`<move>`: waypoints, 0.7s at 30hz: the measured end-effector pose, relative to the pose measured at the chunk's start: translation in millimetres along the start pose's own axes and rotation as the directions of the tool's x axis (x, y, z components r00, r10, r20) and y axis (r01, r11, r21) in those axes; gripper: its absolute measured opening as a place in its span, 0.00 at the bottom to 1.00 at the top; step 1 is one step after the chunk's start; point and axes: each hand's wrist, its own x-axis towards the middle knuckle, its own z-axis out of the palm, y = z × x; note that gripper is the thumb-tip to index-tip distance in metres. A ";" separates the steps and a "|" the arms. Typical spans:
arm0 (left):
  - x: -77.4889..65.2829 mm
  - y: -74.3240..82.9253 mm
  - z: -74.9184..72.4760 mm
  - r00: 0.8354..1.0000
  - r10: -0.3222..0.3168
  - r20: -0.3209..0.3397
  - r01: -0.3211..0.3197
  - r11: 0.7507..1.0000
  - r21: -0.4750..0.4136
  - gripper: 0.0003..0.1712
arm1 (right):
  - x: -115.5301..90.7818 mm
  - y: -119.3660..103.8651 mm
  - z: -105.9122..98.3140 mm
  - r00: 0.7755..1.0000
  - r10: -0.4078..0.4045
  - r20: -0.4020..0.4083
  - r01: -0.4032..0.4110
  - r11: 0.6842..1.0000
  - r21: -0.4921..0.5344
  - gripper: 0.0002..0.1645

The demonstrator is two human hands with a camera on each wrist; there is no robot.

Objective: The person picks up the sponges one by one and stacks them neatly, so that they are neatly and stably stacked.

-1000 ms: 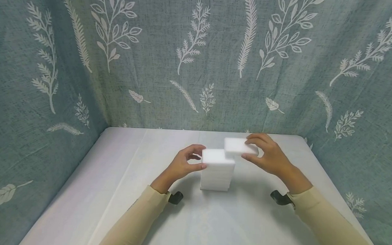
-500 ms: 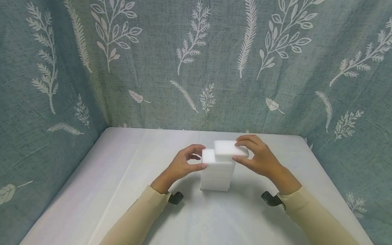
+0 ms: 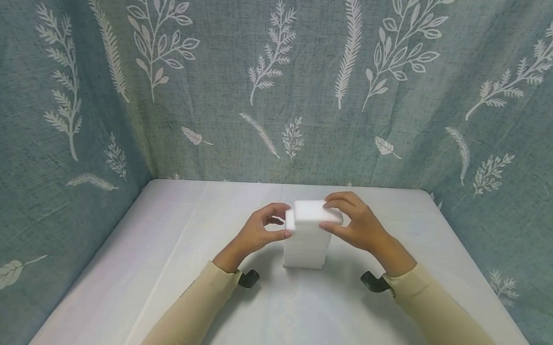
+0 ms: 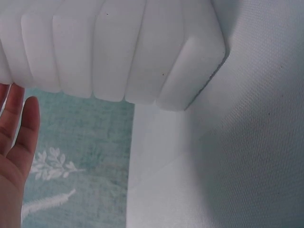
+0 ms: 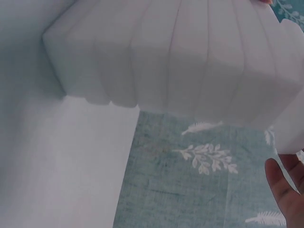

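Observation:
A stack of several white block sponges (image 3: 305, 249) stands on the table, its layers pressed flat on one another in both wrist views. My left hand (image 3: 261, 230) holds the top of the stack at its left end, thumb at the front corner and fingers behind. Between the thumb and fingers of my right hand (image 3: 359, 223) is another white sponge (image 3: 313, 210). It lies over the top of the stack, shifted to the right, so a strip of the sponge below shows at the left. In the right wrist view this sponge (image 5: 290, 128) juts past the stack's side.
A white cloth covers the table (image 3: 198, 312). Green curtain fabric (image 3: 224, 89) with white leaf prints rises behind it and on both sides. Small black wrist cameras (image 3: 374, 282) stick out at both sleeves.
My right hand has moved left and slightly down, carrying its sponge from beyond the stack's right end to mostly over the stack. The left hand has kept its place.

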 end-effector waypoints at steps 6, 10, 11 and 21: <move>0.3 0.3 0.5 1.000 -0.005 -0.003 0.005 1.000 0.012 0.30 | 3.5 -5.4 4.3 1.000 -0.020 -0.012 0.021 1.000 0.022 0.25; 0.2 0.8 0.8 1.000 -0.013 0.000 0.013 1.000 -0.004 0.31 | 5.5 -7.8 7.4 1.000 -0.028 -0.011 0.029 0.999 0.020 0.25; 0.2 1.1 0.8 1.000 -0.015 0.000 0.015 1.000 -0.007 0.31 | 5.7 -8.1 8.2 0.999 -0.030 -0.012 0.030 0.999 0.019 0.25; 0.0 3.4 0.5 1.000 -0.025 0.018 0.025 1.000 -0.012 0.34 | 5.0 -5.4 15.1 0.998 -0.056 -0.016 0.056 0.998 0.001 0.25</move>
